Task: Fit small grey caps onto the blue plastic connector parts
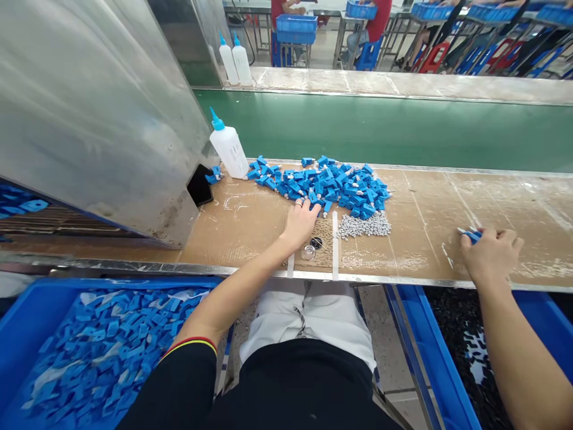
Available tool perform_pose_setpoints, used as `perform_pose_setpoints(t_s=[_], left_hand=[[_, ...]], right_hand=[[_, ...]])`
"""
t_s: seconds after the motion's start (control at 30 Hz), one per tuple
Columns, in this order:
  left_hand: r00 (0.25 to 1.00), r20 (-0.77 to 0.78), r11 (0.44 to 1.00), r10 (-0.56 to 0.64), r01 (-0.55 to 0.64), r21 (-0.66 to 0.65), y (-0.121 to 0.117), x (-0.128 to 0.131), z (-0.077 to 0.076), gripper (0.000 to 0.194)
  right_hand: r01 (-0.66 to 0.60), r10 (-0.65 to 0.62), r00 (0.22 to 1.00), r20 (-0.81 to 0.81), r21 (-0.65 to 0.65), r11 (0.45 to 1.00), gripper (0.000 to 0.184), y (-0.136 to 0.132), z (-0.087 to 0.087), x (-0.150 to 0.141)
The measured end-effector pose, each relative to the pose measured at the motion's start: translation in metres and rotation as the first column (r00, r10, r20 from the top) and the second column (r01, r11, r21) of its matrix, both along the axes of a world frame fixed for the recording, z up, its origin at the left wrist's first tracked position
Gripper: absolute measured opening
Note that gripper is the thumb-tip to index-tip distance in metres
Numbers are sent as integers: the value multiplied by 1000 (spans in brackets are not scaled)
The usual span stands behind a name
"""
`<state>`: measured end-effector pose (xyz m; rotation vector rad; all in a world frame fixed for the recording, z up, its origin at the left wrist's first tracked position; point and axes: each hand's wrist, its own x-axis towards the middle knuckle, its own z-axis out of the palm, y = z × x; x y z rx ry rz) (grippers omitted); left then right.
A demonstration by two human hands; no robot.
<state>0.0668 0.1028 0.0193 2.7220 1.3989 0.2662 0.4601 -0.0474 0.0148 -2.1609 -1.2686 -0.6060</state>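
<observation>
A heap of small blue plastic parts [333, 186] lies on the brown worktop [250, 224], with a little pile of grey pins [364, 226] beside it. My left hand [299, 223] reaches into the near edge of the blue heap, fingers curled onto a part there. My right hand [490, 254] rests on the worktop far to the right, closed around a blue part [470, 234] whose end sticks out. Two small round pieces [311, 248] lie just below my left hand.
A white squeeze bottle with a blue nozzle [228, 148] stands left of the heap, next to a steel housing [98, 113] and a black phone [199, 185]. A green conveyor belt [394, 131] runs behind. Blue bins [89, 352] [441, 358] sit below the bench. Other people sit in the background.
</observation>
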Motion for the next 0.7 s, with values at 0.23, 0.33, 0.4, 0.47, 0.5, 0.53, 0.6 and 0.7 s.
perform_pose_setpoints(t_s=[0.23,0.33,0.4,0.47,0.5,0.53,0.6,0.7], left_hand=[[982,95,987,-162,163,-4,17,-10,-7,22],[979,90,983,-181,183,-14,22,-17,-4,24],[974,81,977,-212,214,-8,22,-22,-1,28],[971,57,973,-232,233,-4,20,-25,0,27],[972,37,972,-234,234,-4,19,-25,0,25],[973,16,973,-229,229,-6,18,-25,0,24],[977,-16,977,-212,212,-4,17,-20,0,23],[983,-14,983,-183,183,-2,16,-13,1,31]], right_hand=[[-636,605,765,-218,-111,764,21,25,-18,-147],[-694,603,707,-369,-203,690,15,36,-25,-187],[-673,560,727,-397,-255,694,14,43,-24,-197],[-651,535,752,-384,-308,693,14,49,-20,-199],[-646,534,759,-372,-335,686,13,51,-18,-200],[-644,537,763,-359,-361,674,13,53,-15,-200],[-646,554,763,-332,-414,641,14,56,-10,-201],[-643,583,758,-293,-489,589,16,57,-5,-201]])
